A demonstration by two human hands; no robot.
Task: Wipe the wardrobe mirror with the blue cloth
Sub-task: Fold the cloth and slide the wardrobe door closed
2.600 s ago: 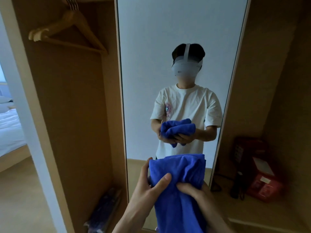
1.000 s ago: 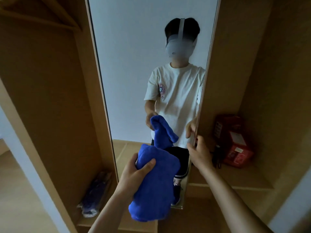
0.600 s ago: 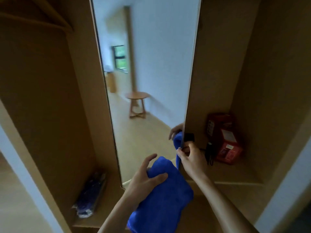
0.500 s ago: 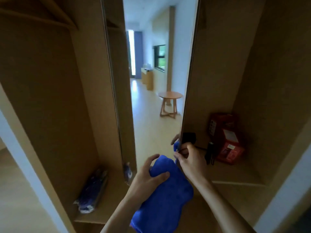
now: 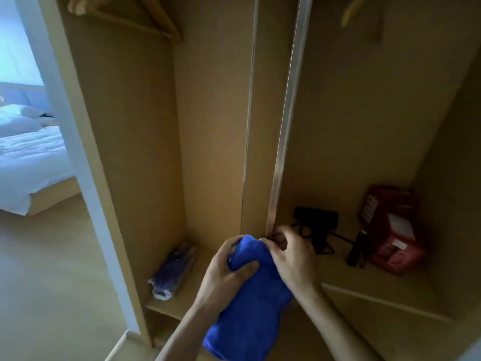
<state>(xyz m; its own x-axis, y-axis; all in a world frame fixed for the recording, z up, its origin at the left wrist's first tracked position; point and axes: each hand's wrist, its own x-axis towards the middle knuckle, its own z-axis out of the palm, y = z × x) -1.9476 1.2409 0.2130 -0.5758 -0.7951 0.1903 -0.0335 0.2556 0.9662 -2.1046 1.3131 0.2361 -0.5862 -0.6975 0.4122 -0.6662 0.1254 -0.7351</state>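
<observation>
The wardrobe mirror (image 5: pixel 283 142) stands almost edge-on to the camera, showing as a narrow upright panel with a pale metallic strip down its right edge, between the two open compartments of the wardrobe (image 5: pixel 364 113).

The left hand (image 5: pixel 226 274) grips the blue cloth (image 5: pixel 250 308) with its fingers and thumb curled round the bunched upper part. The cloth hangs down from the fist in front of the wardrobe's lower front edge, just below the foot of the mirror panel and apart from the glass. The right hand (image 5: pixel 291 256) has its fingers curled in at the bottom end of the metallic strip and seems to pinch it, though the fingertips are blurred; the side of this hand touches the top of the cloth.

In the left compartment, a dark bundle in clear plastic wrap (image 5: pixel 173 272) lies on the floor board near its front edge, against the left wall. Wooden hangers (image 5: pixel 145 19) hang at the top.

In the right compartment, on the raised shelf (image 5: pixel 338 272), a red box (image 5: pixel 390 230) sits in the back right corner. A small black cylinder (image 5: pixel 358 247) stands just beside it on the left. A black device with a trailing cable (image 5: pixel 316 220) rests near the shelf's back left corner, close behind the right hand.

Beyond the wardrobe's left side, a bed with white linen (image 5: pixel 28 157) shows.
</observation>
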